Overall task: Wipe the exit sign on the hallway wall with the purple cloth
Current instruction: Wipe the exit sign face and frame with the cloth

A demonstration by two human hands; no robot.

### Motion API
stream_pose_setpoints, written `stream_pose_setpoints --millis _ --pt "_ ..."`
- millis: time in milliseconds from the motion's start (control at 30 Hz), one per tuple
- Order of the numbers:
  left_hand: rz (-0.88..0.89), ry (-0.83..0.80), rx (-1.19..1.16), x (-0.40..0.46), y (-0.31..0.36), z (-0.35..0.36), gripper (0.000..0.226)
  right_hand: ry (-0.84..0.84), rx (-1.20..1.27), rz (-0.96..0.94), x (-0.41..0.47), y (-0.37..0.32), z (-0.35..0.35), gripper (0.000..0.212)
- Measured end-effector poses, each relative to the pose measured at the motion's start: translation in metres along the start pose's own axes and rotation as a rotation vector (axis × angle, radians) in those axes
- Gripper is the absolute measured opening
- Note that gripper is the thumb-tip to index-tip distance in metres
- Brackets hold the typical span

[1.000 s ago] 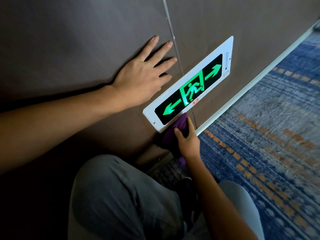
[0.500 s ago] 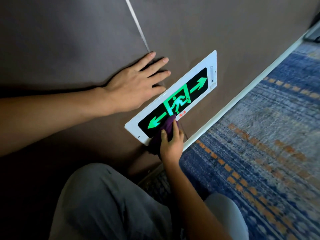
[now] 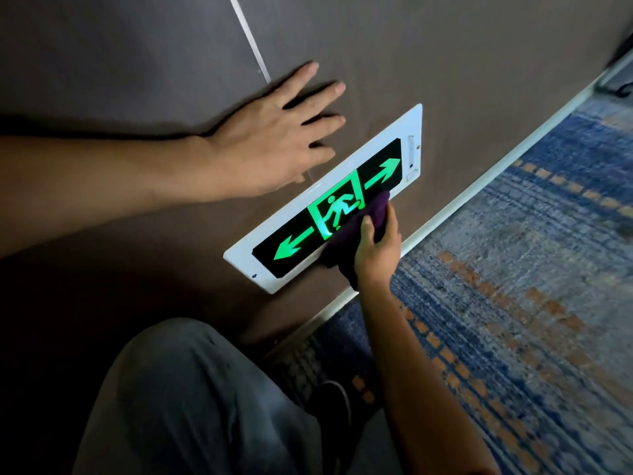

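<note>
The exit sign [image 3: 298, 240] is a white-framed black panel low on the brown wall, with a glowing green running figure and two green arrows. My right hand [image 3: 375, 250] grips the bunched purple cloth [image 3: 349, 231] and presses it on the sign's lower middle, covering part of the panel just right of the figure. My left hand [image 3: 274, 138] lies flat on the wall above the sign, fingers spread and straight.
A pale baseboard strip [image 3: 479, 180] runs along the foot of the wall [image 3: 445, 56]. Blue and orange patterned carpet [image 3: 513, 303] fills the right side. My grey-trousered knee [image 3: 191, 399] and a dark shoe [image 3: 334, 402] are at the bottom. A thin metal seam [image 3: 248, 39] crosses the wall.
My right hand has slid the cloth rightward along the sign, from below its left part to the area by the green figure. My left hand stays flat on the wall.
</note>
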State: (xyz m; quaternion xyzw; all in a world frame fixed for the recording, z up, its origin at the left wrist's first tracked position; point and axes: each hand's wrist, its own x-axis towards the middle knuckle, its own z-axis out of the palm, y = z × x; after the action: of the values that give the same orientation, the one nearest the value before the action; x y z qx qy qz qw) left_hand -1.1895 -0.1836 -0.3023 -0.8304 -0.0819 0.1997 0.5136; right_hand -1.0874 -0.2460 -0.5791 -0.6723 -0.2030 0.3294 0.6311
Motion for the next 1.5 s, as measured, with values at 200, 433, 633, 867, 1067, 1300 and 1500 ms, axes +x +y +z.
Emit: stream_pose_setpoints --millis 200,433,633,867,1067,1300,1500 --pt "0.067 0.040 0.023 0.011 0.008 0.012 0.045 -0.131 -0.257 -0.054 -0.039 0.024 0.013 0.059" --pt "0.056 0.002 0.012 0.015 0.012 0.010 0.044 -0.079 -0.068 -0.074 -0.045 0.010 -0.002 0.053" --pt "0.058 0.075 -0.076 0.007 0.010 0.013 0.042 0.064 0.093 0.100 0.036 -0.026 -0.021 0.046" --pt "0.050 0.053 -0.084 0.005 0.011 0.011 0.043 -0.092 -0.123 0.037 -0.012 0.006 0.005 0.055" --pt "-0.010 0.052 -0.058 0.013 0.002 -0.001 0.044 -0.041 0.049 0.081 -0.016 0.006 -0.006 0.053" --pt "-0.041 0.033 -0.097 0.016 -0.001 -0.003 0.043 0.011 0.160 0.153 0.057 -0.030 -0.030 0.055" --pt "-0.043 0.057 -0.099 0.016 0.000 -0.001 0.044 -0.131 0.153 0.203 0.009 -0.014 -0.009 0.054"
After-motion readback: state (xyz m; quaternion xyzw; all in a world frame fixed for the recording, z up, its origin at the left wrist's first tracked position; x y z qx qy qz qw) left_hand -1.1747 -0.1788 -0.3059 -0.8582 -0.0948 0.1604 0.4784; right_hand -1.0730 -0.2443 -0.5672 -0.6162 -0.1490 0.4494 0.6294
